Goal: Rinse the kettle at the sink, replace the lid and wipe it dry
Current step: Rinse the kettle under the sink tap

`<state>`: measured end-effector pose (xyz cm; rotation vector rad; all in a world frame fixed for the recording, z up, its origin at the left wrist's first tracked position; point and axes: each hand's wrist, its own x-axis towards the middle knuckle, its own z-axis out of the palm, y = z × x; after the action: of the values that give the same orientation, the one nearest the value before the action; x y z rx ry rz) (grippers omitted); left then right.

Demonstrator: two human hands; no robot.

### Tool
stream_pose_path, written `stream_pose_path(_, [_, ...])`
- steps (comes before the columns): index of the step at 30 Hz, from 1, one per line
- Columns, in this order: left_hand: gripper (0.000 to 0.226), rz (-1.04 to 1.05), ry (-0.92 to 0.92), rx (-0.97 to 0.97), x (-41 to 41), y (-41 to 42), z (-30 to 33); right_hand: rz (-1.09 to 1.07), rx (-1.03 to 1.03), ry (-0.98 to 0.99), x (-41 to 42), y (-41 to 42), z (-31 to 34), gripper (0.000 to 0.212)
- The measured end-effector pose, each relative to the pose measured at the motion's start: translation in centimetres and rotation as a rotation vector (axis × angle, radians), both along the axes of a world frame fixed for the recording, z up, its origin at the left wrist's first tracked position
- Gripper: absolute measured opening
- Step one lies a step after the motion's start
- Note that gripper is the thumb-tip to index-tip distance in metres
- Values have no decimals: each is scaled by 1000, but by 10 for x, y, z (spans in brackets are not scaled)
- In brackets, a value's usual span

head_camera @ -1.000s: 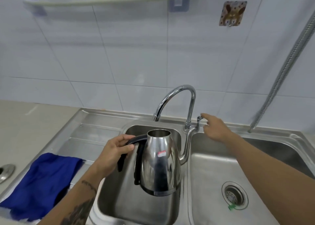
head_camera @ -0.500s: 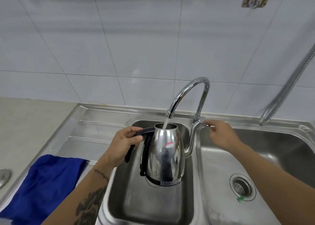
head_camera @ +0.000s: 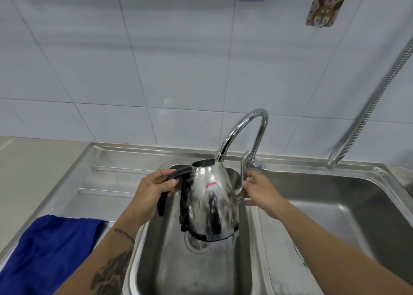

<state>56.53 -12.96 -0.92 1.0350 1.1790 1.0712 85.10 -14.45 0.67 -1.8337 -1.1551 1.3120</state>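
The lidless kettle (head_camera: 212, 198) is hanging upright over the left sink basin (head_camera: 196, 270) beneath the tap (head_camera: 243, 129), the left hand (head_camera: 152, 192) gripping its handle while the right hand (head_camera: 259, 189), fingers relaxed, is touching the spout side.

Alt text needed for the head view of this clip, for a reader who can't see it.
A left hand grips the black handle of a lidless stainless steel kettle, held over the left basin of a steel double sink under a chrome gooseneck tap. The right hand touches its spout; a blue cloth lies on the drainboard.
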Motion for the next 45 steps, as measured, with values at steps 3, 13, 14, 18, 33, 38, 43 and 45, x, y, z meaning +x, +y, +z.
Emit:
stream_pose_path(3, [30, 52, 132, 42, -2, -4, 4, -22, 90, -40, -6, -11, -13, 9])
stream_pose_path(13, [34, 167, 245, 105, -7, -43, 9, -9, 208, -45, -14, -51, -16, 9])
stream_pose_path(14, [34, 179, 229, 104, -6, -46, 10, -11, 209, -42, -13, -52, -14, 9])
stream_pose_path(18, [31, 207, 212, 106, -3, -52, 19, -1, 204, -36, -8, -53, -3, 13])
stream_pose_path(33, [31, 145, 92, 26, 3, -53, 34, -57, 226, 11, 11, -56, 4, 18])
stream_pose_path(38, [30, 80, 232, 130, 7, -50, 39, -85, 204, 46, 10, -50, 0, 18])
stream_pose_path(43, [29, 103, 296, 178, 13, -47, 34, -100, 196, 28, 8, -46, -2, 19])
stream_pose_path(45, [29, 123, 281, 172, 14, -47, 31, -109, 195, 28, 6, -46, -4, 19])
